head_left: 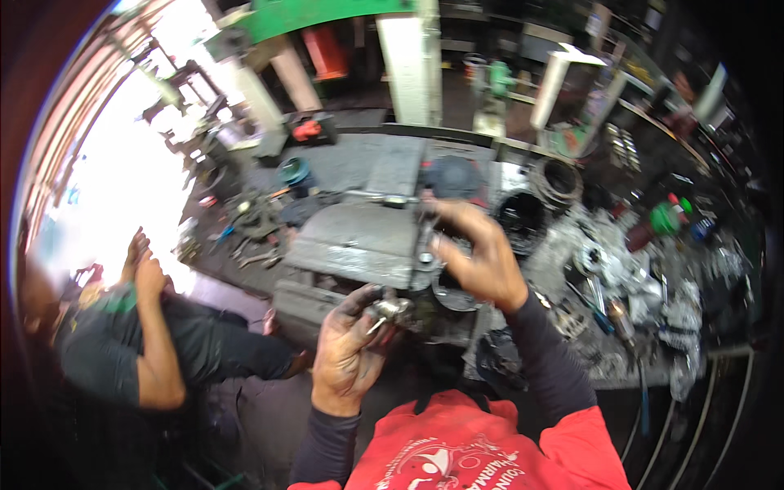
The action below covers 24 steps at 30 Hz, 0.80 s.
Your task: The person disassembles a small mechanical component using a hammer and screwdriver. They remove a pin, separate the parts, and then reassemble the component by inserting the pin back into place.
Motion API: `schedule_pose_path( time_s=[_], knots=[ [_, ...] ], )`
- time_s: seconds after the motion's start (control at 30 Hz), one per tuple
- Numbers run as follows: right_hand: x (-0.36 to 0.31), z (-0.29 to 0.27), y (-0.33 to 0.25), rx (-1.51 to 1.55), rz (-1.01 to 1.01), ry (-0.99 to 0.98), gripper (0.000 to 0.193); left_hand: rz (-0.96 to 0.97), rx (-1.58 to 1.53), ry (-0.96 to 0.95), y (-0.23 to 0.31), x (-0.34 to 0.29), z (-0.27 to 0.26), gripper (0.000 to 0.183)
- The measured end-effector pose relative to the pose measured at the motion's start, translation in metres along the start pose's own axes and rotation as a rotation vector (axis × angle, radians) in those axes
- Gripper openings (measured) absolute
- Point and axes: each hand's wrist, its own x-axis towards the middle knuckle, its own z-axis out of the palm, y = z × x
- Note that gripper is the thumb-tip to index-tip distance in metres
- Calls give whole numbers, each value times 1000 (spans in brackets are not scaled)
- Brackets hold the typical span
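Note:
My left hand (pixel 347 351) is closed around a small, shiny metal part (pixel 392 310) with a short pin-like piece sticking out. Its fingertips are dark with grease, and the part's exact kind cannot be made out. Ahead and to the right, my right hand (pixel 483 255) hovers over the bench, blurred by motion. The thumb and fingers are curved with a gap between them, and nothing shows in the grip. Just beyond the left hand lies a grey metal plate (pixel 347 237) with a rounded far edge. A round metal part (pixel 453 296) is partly hidden below the right hand.
Wrenches (pixel 260 260) and greasy parts lie at the left beside a teal tub (pixel 296 173). Dark rings (pixel 523 219), a bottle with a green top (pixel 665 219), crumpled plastic and tools crowd the right. Another person (pixel 139 351) sits at the left, hands together.

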Motion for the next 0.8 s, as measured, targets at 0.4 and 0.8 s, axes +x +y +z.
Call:
schedule_pose_path(
  time_s=[0.4, 0.8],
  knots=[
    [-242, -60, -85, -137, 509, 597, 37, -636, 504, -108, -171, -5, 70, 33],
    [-452, -216, 1, 543, 962, 796, 35, -618, 1143, -358, -397, -11, 132, 27]
  ],
)
